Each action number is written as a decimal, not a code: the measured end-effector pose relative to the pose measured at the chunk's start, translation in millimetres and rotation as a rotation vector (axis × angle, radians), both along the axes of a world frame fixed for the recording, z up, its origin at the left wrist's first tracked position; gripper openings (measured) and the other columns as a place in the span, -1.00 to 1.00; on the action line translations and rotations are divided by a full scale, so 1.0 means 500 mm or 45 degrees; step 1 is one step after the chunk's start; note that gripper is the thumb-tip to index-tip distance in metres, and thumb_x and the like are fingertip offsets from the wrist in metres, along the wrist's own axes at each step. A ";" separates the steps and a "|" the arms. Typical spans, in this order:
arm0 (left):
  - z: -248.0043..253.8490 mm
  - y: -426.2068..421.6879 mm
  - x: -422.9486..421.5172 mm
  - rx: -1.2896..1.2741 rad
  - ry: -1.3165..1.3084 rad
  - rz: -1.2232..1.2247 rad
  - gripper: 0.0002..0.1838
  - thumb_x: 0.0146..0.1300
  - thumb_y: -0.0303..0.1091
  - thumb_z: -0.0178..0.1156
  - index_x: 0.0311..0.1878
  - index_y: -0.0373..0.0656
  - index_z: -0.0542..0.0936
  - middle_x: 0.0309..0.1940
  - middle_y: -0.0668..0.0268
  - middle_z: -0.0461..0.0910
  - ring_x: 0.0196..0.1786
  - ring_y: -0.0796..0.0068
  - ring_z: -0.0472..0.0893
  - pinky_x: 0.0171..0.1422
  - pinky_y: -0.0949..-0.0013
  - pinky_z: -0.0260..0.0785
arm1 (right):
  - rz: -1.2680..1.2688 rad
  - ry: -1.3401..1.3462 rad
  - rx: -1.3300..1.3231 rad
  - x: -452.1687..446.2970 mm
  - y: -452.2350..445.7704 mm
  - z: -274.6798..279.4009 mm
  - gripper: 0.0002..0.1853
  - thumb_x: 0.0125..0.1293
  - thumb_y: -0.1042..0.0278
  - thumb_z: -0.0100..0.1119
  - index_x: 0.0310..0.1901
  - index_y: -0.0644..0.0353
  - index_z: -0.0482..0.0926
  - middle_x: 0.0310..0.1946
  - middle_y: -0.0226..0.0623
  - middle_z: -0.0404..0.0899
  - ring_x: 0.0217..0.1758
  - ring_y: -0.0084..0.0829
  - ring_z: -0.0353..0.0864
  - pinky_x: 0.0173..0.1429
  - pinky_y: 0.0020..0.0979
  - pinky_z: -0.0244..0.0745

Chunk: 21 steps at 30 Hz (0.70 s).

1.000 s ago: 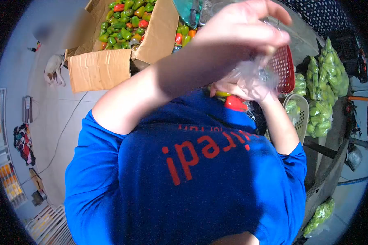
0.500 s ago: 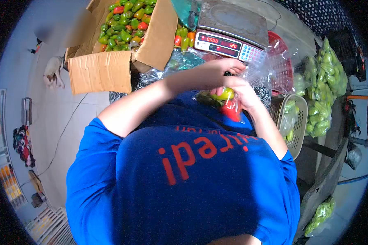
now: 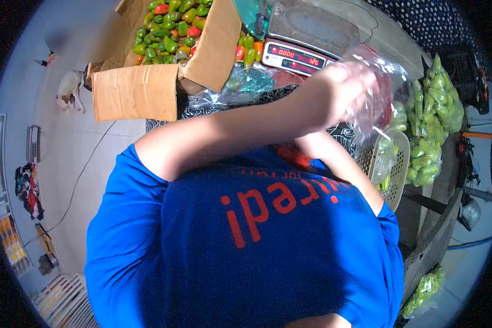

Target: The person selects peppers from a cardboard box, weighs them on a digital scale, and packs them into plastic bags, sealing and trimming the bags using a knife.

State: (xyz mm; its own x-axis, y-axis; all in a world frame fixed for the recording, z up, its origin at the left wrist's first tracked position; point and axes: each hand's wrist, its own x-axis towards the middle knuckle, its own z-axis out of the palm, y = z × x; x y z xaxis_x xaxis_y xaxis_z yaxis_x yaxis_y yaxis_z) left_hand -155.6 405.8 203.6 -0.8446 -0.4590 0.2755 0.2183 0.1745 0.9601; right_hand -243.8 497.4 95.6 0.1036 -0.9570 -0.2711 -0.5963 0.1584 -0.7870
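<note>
My right hand (image 3: 313, 143) is low in front of the blue shirt, partly covered by my left forearm. It is closed on a clear plastic bag of peppers (image 3: 295, 156); mostly red shows, and the rest is hidden. My left hand (image 3: 351, 90) is stretched across to the right, smeared by motion, among shiny clear plastic (image 3: 374, 106). Whether its fingers grip that plastic cannot be made out. Just beyond my left hand is a digital scale (image 3: 295, 56) with red lit digits, its keypad now covered by the hand.
An open cardboard box (image 3: 135, 93) of green and red peppers stands at upper left. More peppers (image 3: 250, 52) lie beside the scale. At right are a cream perforated basket (image 3: 402, 164) and bags of green vegetables (image 3: 441, 101). A dog (image 3: 71, 92) is on the floor at left.
My left hand has moved right, away from the pepper bag, to the clear plastic. The bag of peppers is now lower and mostly hidden behind my left forearm.
</note>
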 end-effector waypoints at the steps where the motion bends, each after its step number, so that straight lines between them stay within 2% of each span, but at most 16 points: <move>1: 0.020 -0.010 0.006 0.264 -0.211 -0.055 -0.73 0.37 -0.24 -0.02 -0.09 -0.24 0.53 -0.44 0.24 0.52 -0.34 0.52 0.53 -0.27 0.47 0.37 | -0.022 0.034 -0.022 -0.013 -0.006 -0.003 -0.61 0.41 0.23 -0.23 0.15 0.24 0.38 0.16 -0.12 0.37 0.24 -0.35 0.33 0.34 -0.32 0.20; 3: -0.043 -0.045 0.002 -0.454 0.027 0.241 -0.69 0.28 -0.33 0.02 0.03 -0.27 0.47 -0.18 0.06 0.53 -0.03 0.24 0.54 0.06 0.37 0.40 | -0.556 -0.565 0.016 -0.024 -0.003 -0.016 -0.68 0.37 0.29 -0.18 0.02 0.29 0.43 -0.06 -0.12 0.49 0.02 -0.31 0.50 0.15 -0.30 0.39; 4: -0.056 -0.051 0.009 -0.176 0.049 0.195 -0.67 0.28 -0.35 0.01 0.08 -0.27 0.43 -0.08 0.04 0.49 0.04 0.21 0.51 0.13 0.35 0.37 | -0.815 -0.858 -0.042 -0.030 -0.002 -0.022 -0.71 0.36 0.32 -0.15 -0.05 0.32 0.46 -0.16 -0.12 0.55 -0.09 -0.29 0.58 0.05 -0.29 0.48; 6: -0.092 -0.057 0.029 0.356 0.106 0.137 -0.59 0.31 -0.34 0.00 0.19 -0.25 0.34 0.08 0.07 0.41 0.15 0.22 0.44 0.27 0.33 0.26 | -1.249 -1.312 -0.011 -0.084 0.007 -0.073 -0.71 0.35 0.33 -0.15 -0.05 0.33 0.46 -0.15 -0.11 0.55 -0.11 -0.28 0.60 0.03 -0.25 0.52; 7: -0.116 -0.059 0.042 0.610 0.137 0.122 -0.54 0.33 -0.31 0.01 0.26 -0.24 0.27 0.15 0.12 0.37 0.20 0.27 0.39 0.32 0.33 0.19 | -1.235 -1.432 -0.116 -0.091 0.005 -0.063 -0.70 0.36 0.34 -0.16 -0.04 0.34 0.46 -0.14 -0.10 0.54 -0.11 -0.27 0.60 0.02 -0.26 0.53; 8: -0.124 -0.051 0.058 0.873 -0.063 0.123 -0.52 0.34 -0.28 0.01 0.28 -0.23 0.24 0.14 0.14 0.37 0.21 0.30 0.38 0.34 0.33 0.17 | -1.226 -1.553 -0.223 -0.093 0.005 -0.051 -0.70 0.36 0.34 -0.17 -0.03 0.34 0.45 -0.13 -0.09 0.54 -0.11 -0.26 0.61 0.02 -0.27 0.55; 9: -0.135 -0.041 0.071 1.133 -0.270 0.125 -0.49 0.35 -0.24 0.01 0.30 -0.22 0.20 0.13 0.15 0.38 0.22 0.33 0.36 0.35 0.32 0.14 | -1.403 -1.342 -0.229 -0.099 -0.003 -0.046 -0.66 0.39 0.30 -0.21 -0.01 0.36 0.45 -0.10 -0.08 0.54 -0.12 -0.29 0.61 0.01 -0.27 0.55; 10: -0.144 -0.033 0.076 1.390 -0.479 0.130 -0.46 0.35 -0.21 0.02 0.32 -0.22 0.17 0.12 0.17 0.39 0.23 0.36 0.35 0.36 0.32 0.12 | -1.355 -1.211 -0.362 -0.092 -0.006 -0.026 -0.65 0.40 0.27 -0.21 0.00 0.36 0.46 -0.09 -0.09 0.54 -0.11 -0.31 0.60 0.01 -0.27 0.53; 12: -0.155 -0.024 0.063 1.582 -0.125 -0.290 -0.41 0.31 -0.18 0.09 0.31 -0.20 0.16 0.10 0.16 0.39 0.20 0.37 0.38 0.32 0.29 0.18 | -1.241 -0.933 -0.612 -0.058 -0.028 0.035 -0.62 0.41 0.23 -0.20 0.00 0.36 0.46 -0.08 -0.11 0.53 -0.09 -0.35 0.58 0.03 -0.28 0.50; 13: -0.156 -0.023 0.057 1.661 0.060 -0.499 -0.38 0.29 -0.17 0.12 0.31 -0.20 0.15 0.09 0.16 0.39 0.18 0.38 0.39 0.30 0.28 0.21 | -1.092 -0.676 -0.764 -0.042 -0.034 0.054 -0.62 0.40 0.20 -0.17 -0.01 0.35 0.47 -0.06 -0.14 0.53 -0.05 -0.40 0.54 0.07 -0.31 0.44; 14: -0.154 -0.026 0.054 1.433 0.030 -0.394 -0.41 0.26 -0.21 0.15 0.27 -0.16 0.16 0.06 0.18 0.40 0.16 0.40 0.41 0.26 0.26 0.25 | -1.112 -0.728 -0.743 -0.024 -0.033 0.059 -0.66 0.39 0.23 -0.12 -0.02 0.33 0.49 -0.05 -0.17 0.52 -0.01 -0.41 0.50 0.11 -0.36 0.38; 16: -0.147 -0.030 0.052 0.980 -0.022 -0.181 -0.44 0.22 -0.29 0.20 0.21 -0.10 0.18 0.00 0.23 0.42 0.11 0.44 0.43 0.18 0.23 0.34 | -1.137 -1.068 -0.780 0.011 -0.044 0.076 -0.66 0.38 0.23 -0.10 0.01 0.31 0.46 -0.07 -0.19 0.51 0.01 -0.42 0.48 0.13 -0.37 0.35; 17: -0.131 -0.025 0.055 1.000 0.002 -0.136 -0.34 0.12 -0.42 0.28 0.22 -0.15 0.13 -0.02 0.21 0.41 0.10 0.43 0.43 0.17 0.27 0.35 | -1.163 -1.076 -0.843 0.017 -0.046 0.072 -0.67 0.38 0.23 -0.08 0.03 0.29 0.43 -0.09 -0.21 0.50 0.01 -0.40 0.47 0.14 -0.36 0.35; 20: -0.117 -0.020 0.059 0.211 -0.004 0.127 -0.33 0.12 -0.44 0.27 0.22 -0.19 0.11 0.01 0.17 0.40 0.11 0.42 0.41 0.18 0.27 0.34 | -1.206 -1.508 -0.701 0.019 -0.046 0.051 -0.68 0.39 0.23 -0.09 0.04 0.26 0.41 -0.08 -0.21 0.49 0.01 -0.38 0.48 0.13 -0.33 0.37; 21: -0.105 -0.015 0.064 -0.016 0.032 0.194 -0.37 0.00 -0.49 0.28 0.16 -0.14 0.24 0.05 0.18 0.39 0.14 0.32 0.41 0.22 0.25 0.30 | -1.272 -1.523 -0.613 0.020 -0.041 0.039 -0.71 0.41 0.22 -0.13 0.01 0.20 0.43 -0.09 -0.22 0.50 0.00 -0.36 0.49 0.12 -0.31 0.39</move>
